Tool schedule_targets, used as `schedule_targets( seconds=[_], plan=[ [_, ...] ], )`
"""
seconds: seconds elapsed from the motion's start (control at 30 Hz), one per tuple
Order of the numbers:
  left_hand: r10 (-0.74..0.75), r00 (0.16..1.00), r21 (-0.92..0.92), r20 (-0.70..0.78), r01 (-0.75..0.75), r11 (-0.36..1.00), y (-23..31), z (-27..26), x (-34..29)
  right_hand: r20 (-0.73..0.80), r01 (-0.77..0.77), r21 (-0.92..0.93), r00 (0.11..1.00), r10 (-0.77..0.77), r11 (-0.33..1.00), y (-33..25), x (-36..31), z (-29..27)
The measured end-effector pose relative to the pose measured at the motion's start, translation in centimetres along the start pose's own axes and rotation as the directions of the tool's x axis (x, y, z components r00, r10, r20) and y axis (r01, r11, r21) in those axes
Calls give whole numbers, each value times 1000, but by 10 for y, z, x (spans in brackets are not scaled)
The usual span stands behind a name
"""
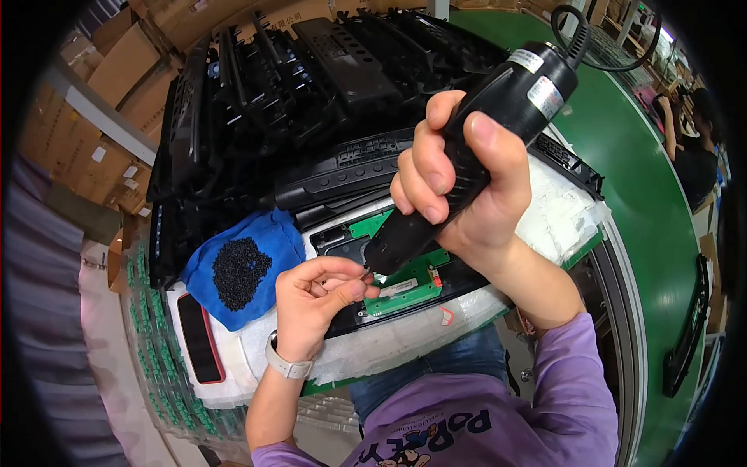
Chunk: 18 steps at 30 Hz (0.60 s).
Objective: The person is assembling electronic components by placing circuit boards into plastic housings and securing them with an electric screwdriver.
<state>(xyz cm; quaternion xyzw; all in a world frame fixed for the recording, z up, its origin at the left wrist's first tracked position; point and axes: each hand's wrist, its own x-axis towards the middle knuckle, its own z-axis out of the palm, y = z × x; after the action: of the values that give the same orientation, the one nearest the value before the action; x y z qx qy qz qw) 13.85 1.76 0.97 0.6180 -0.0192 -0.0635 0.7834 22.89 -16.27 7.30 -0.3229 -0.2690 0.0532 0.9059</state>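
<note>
My right hand [475,175] is wrapped round a black corded electric screwdriver [517,97], tilted with its tip down to the left. My left hand [323,292] pinches at that tip; what sits between its fingers is too small to make out, perhaps a screw. Below both hands lies a black plastic housing [334,237] with green circuit boards [405,294] in it. A small red and white part [436,276] shows on the board's right side. To the left, a blue cloth [204,268] bears a heap of small black screws [241,272].
Black plastic housings [342,66] are piled at the back. A phone [200,338] with a red edge lies front left, beside green boards in clear trays [159,358]. On the right runs a green conveyor belt [634,226], with another person [692,148] beyond it. Cardboard boxes [128,74] stand back left.
</note>
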Motion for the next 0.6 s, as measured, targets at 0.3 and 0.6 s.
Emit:
schedule_targets(
  seconds=[0.3,0.6],
  plan=[
    [147,958,-112,-246,-178,978,6,-6,11,92,-68,-349,990,107,935,-6,16,-19],
    [61,978,-80,-201,-78,994,5,-10,9,97,-84,-430,986,138,899,-2,15,-14]
  ],
)
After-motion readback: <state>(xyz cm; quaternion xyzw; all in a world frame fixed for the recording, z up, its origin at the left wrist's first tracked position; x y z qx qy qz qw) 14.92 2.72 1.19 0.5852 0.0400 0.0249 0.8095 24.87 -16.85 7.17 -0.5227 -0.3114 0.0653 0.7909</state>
